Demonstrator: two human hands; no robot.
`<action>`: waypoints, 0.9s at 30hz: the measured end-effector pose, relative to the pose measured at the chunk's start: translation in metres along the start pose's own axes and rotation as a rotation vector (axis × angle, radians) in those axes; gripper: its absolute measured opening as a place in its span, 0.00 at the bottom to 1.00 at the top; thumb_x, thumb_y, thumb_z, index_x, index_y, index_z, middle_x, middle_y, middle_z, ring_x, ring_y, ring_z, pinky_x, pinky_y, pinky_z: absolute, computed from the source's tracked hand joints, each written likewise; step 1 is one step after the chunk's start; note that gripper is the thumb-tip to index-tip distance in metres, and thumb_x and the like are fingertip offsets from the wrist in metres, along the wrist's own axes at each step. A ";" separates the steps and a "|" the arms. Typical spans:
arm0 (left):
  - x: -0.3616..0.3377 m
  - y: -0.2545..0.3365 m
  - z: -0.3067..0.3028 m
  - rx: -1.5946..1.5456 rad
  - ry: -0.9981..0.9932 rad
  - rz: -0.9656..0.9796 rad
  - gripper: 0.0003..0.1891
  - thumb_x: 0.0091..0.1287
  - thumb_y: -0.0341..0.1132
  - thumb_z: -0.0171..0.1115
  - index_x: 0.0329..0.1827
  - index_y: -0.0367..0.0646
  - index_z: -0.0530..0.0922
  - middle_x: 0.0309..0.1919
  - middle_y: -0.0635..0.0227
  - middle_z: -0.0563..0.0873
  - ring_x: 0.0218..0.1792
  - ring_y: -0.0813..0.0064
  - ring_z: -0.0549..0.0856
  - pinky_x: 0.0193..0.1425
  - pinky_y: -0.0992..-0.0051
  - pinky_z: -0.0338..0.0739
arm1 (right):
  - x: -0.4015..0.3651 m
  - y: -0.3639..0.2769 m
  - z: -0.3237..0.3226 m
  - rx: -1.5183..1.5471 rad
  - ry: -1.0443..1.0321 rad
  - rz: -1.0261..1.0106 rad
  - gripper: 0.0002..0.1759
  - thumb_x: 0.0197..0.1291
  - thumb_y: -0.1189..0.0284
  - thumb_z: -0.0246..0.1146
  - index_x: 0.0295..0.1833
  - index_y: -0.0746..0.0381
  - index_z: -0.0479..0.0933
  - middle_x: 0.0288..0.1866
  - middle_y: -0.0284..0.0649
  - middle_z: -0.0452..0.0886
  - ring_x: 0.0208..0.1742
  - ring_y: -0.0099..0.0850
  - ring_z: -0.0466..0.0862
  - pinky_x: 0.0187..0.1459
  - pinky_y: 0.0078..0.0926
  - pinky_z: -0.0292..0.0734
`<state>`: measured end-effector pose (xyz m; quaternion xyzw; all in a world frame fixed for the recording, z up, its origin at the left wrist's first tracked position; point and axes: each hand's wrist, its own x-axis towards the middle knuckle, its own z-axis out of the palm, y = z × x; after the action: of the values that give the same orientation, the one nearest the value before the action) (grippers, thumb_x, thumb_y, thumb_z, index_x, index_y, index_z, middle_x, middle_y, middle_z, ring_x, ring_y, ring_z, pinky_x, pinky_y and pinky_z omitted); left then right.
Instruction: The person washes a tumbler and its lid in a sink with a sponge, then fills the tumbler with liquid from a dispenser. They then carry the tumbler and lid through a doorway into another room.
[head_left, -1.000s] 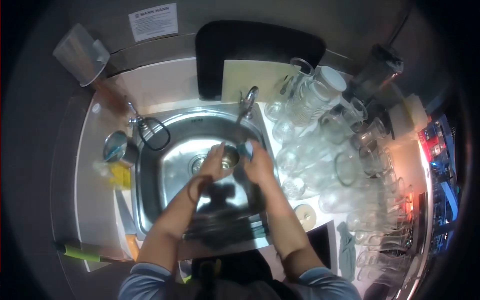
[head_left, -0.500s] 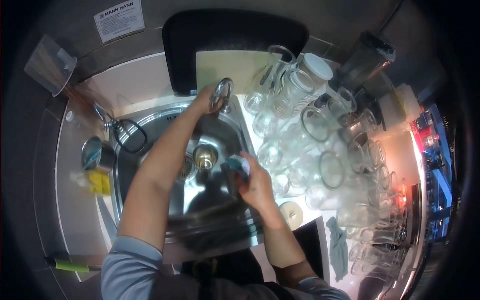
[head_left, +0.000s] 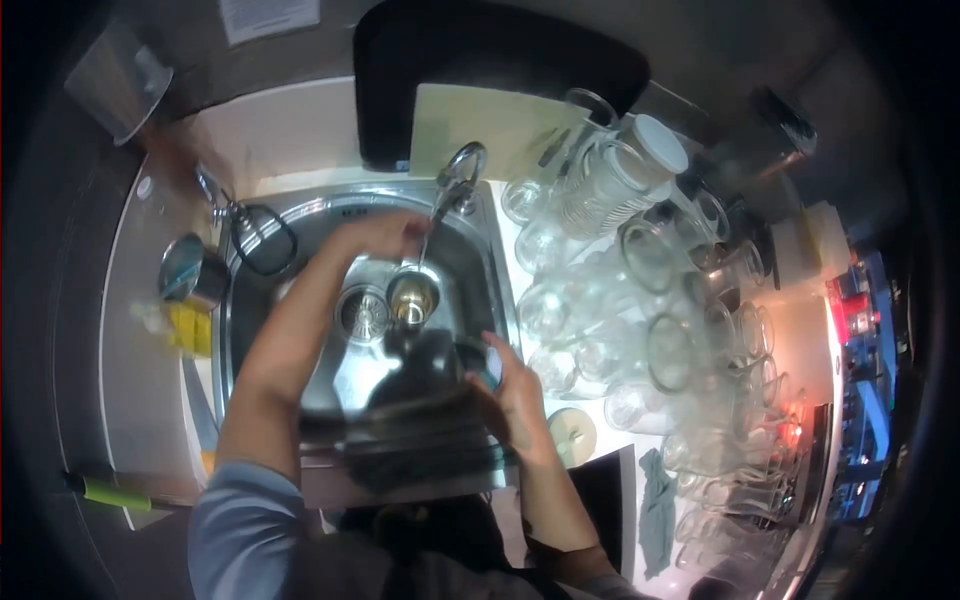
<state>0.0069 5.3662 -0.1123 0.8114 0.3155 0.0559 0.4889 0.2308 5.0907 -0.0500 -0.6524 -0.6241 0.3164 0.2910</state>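
Note:
My left hand (head_left: pixel 395 237), smeared by motion, is over the back of the steel sink (head_left: pixel 240 350), just below the chrome faucet (head_left: pixel 465 165). A thin bright streak, apparently water, runs down from the spout beside its fingers. Beneath it, a small shiny metal cup (head_left: pixel 412 300) stands in the basin next to the drain strainer (head_left: pixel 363 313). At the sink's right edge my right hand (head_left: pixel 515 400) is closed on a bluish sponge (head_left: pixel 491 372), which is partly hidden by the fingers and blurred.
Many clear glasses and jars (head_left: pixel 650 255) crowd the counter right of the sink. A round beige lid (head_left: pixel 572 437) and a grey cloth (head_left: pixel 656 510) lie nearer me. On the left are a metal pitcher (head_left: pixel 192 272), yellow cloth (head_left: pixel 190 330) and green-handled tool (head_left: pixel 115 493).
My left hand has come off the faucet and moved down and left over the basin. A thin stream now shows under the spout. My right hand has shifted slightly down, still with the sponge.

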 end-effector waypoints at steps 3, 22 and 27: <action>-0.051 -0.034 0.078 0.252 0.088 -0.058 0.64 0.46 0.51 0.85 0.81 0.37 0.52 0.73 0.47 0.68 0.76 0.49 0.66 0.80 0.60 0.59 | -0.005 0.010 -0.001 -0.080 0.018 -0.029 0.30 0.61 0.70 0.69 0.68 0.60 0.70 0.59 0.52 0.82 0.57 0.53 0.83 0.56 0.43 0.79; -0.002 -0.033 0.122 0.009 0.967 -0.084 0.55 0.47 0.46 0.81 0.75 0.33 0.58 0.65 0.42 0.74 0.67 0.47 0.76 0.73 0.61 0.70 | -0.009 -0.001 0.001 0.003 0.053 -0.077 0.29 0.62 0.74 0.69 0.69 0.63 0.71 0.49 0.54 0.86 0.39 0.40 0.87 0.44 0.32 0.80; -0.008 -0.032 0.121 0.104 0.910 -0.021 0.53 0.46 0.41 0.79 0.75 0.34 0.58 0.67 0.40 0.72 0.68 0.46 0.75 0.73 0.60 0.69 | -0.006 0.002 0.002 0.002 0.101 -0.174 0.29 0.62 0.74 0.69 0.68 0.63 0.72 0.47 0.51 0.87 0.42 0.40 0.87 0.47 0.32 0.80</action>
<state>0.0345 5.2805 -0.1990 0.7246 0.5086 0.3857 0.2598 0.2305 5.0849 -0.0523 -0.6107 -0.6627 0.2569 0.3492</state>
